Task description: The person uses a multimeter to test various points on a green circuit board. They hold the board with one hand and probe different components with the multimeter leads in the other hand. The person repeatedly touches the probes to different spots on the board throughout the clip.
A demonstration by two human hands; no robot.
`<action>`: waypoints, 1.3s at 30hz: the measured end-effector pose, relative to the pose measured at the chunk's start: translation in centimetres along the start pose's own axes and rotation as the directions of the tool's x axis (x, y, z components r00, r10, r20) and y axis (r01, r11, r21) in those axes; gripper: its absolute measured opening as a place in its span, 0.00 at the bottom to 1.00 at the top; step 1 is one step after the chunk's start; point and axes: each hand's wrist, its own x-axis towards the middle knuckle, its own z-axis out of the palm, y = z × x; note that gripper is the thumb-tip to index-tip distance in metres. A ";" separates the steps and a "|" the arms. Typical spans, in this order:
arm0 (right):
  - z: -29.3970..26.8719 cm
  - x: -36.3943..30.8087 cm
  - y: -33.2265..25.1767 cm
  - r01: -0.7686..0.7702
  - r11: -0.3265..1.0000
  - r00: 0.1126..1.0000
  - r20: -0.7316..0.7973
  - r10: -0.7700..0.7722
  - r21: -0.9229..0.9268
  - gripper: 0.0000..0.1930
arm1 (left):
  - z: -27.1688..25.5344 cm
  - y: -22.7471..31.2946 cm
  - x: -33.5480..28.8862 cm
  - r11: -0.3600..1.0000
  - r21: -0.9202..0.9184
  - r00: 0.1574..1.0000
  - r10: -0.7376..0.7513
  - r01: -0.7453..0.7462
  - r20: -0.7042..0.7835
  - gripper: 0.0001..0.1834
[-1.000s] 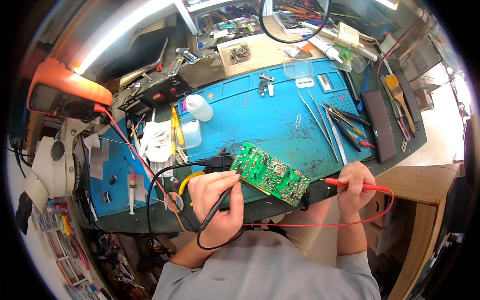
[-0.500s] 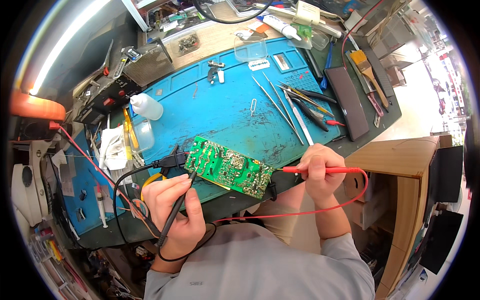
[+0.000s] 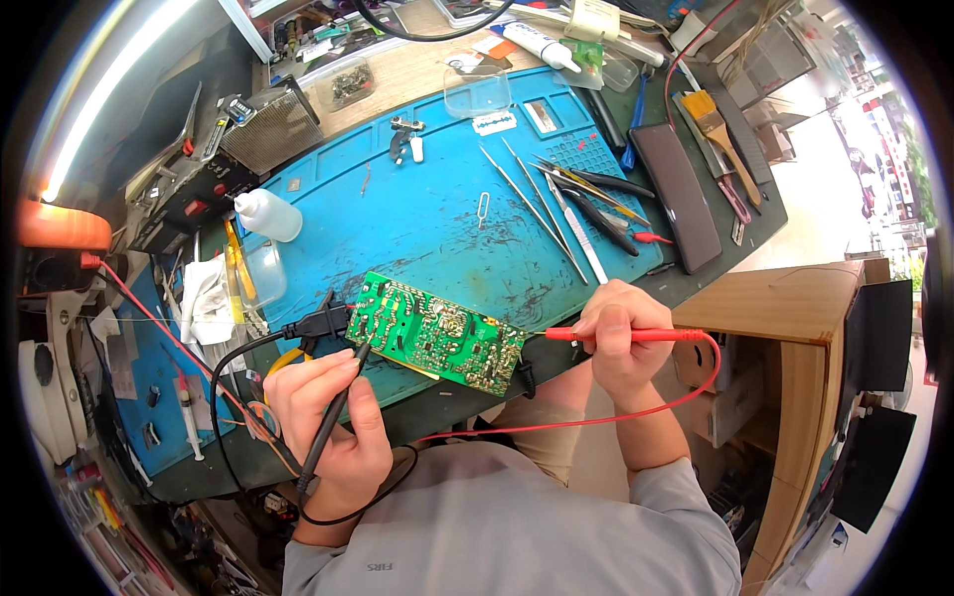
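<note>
A green circuit board (image 3: 437, 336) lies solder side up at the front edge of the blue work mat (image 3: 397, 233). My left hand (image 3: 333, 417) pinches a black multimeter probe (image 3: 326, 429), its tip at the board's left part. In my right hand (image 3: 624, 333) is a red multimeter probe (image 3: 656, 336), held level, its tip at the board's right end. Whether that tip touches metal I cannot tell. A black power plug (image 3: 323, 323) with a cord meets the board's left end. The red lead loops from its probe back under my right forearm.
Tweezers (image 3: 542, 204), pliers (image 3: 601, 204) and a phone (image 3: 676, 199) lie on the right of the bench. A white squeeze bottle (image 3: 268, 216) stands at left, near a clear plastic box (image 3: 260, 273). A wooden cabinet (image 3: 785, 298) stands right of the bench.
The whole scene has shifted slightly left in the picture. Both hands keep their probes at the board; the black probe's tip is still on its left part.
</note>
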 end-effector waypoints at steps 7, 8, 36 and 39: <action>-0.1 0.1 -0.3 -0.060 0.998 0.998 -0.009 0.060 -0.022 0.12 | -0.1 0.1 0.0 1.000 0.004 1.000 -0.005 0.005 0.002 0.06; -0.1 0.1 -0.3 -0.059 0.998 0.998 -0.007 0.058 -0.021 0.12 | -0.1 0.1 -0.1 1.000 0.004 1.000 -0.001 0.001 -0.005 0.06; -0.3 0.1 -0.1 0.004 1.000 1.000 0.000 -0.004 -0.024 0.09 | 4.1 3.4 0.5 0.971 -0.148 0.968 0.208 -0.187 0.140 0.13; -0.3 0.2 -0.2 0.013 0.999 1.000 0.010 -0.012 -0.031 0.09 | 4.1 3.5 0.5 0.970 -0.146 0.966 0.215 -0.194 0.147 0.13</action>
